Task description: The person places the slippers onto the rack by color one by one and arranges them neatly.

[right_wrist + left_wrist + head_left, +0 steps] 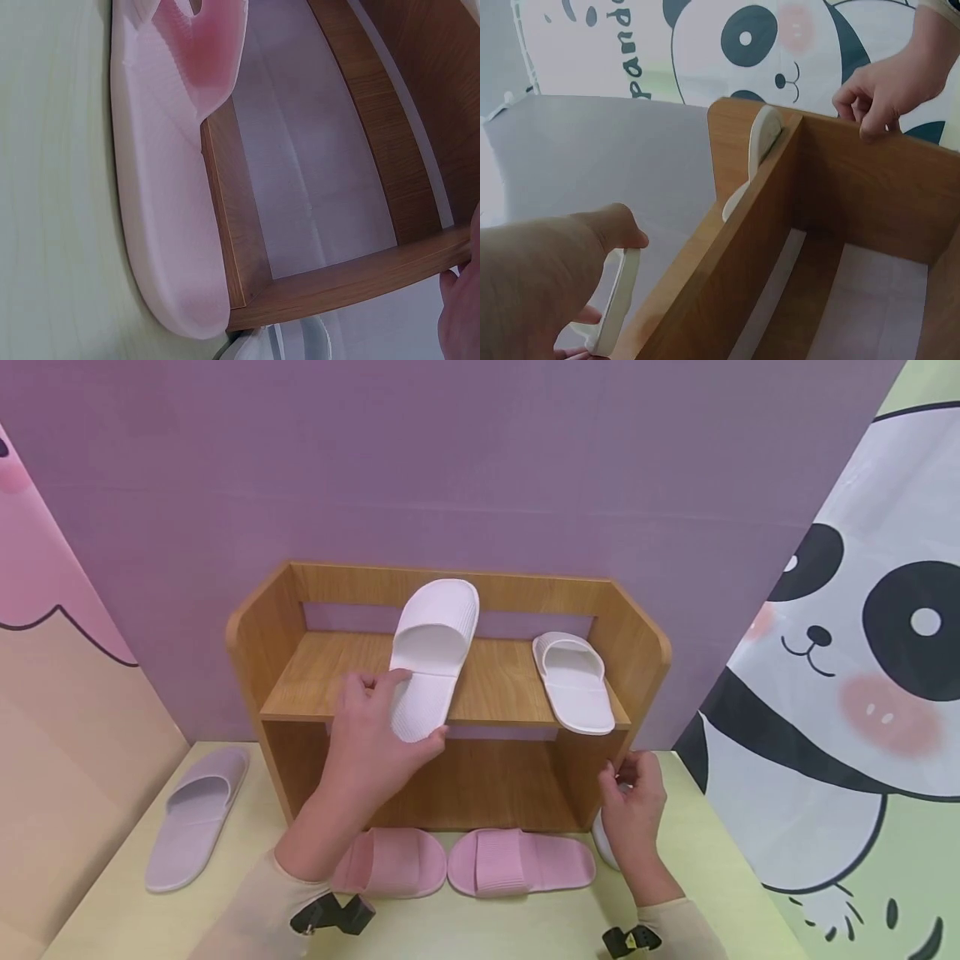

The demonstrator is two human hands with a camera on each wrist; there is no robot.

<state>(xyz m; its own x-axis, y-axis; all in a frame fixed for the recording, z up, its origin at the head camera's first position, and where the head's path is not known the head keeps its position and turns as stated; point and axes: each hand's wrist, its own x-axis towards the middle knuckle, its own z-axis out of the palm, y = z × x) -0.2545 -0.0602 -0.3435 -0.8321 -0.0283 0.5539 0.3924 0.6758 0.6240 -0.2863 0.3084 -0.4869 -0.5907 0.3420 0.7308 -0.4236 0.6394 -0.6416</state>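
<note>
My left hand (375, 735) holds a white slipper (438, 631) by its heel end, thumb on one edge and fingers on the other. The slipper is raised toe-up before the upper shelf of a wooden rack (345, 668); the left wrist view shows this slipper (619, 300) edge-on. Another white slipper (576, 685) lies at the right end of that shelf, its heel toward me. My right hand (636, 802), fingers curled, grips the front edge of the rack's right side panel (900, 180). Partly hidden behind that hand is a further white slipper (602, 843).
Two pink slippers (525, 862) lie sideways on the pale table (420, 935) in front of the rack. A pale lilac slipper (198, 818) lies to its left. A purple wall (450, 460) stands behind, and a panda-printed panel (847, 693) rises on the right.
</note>
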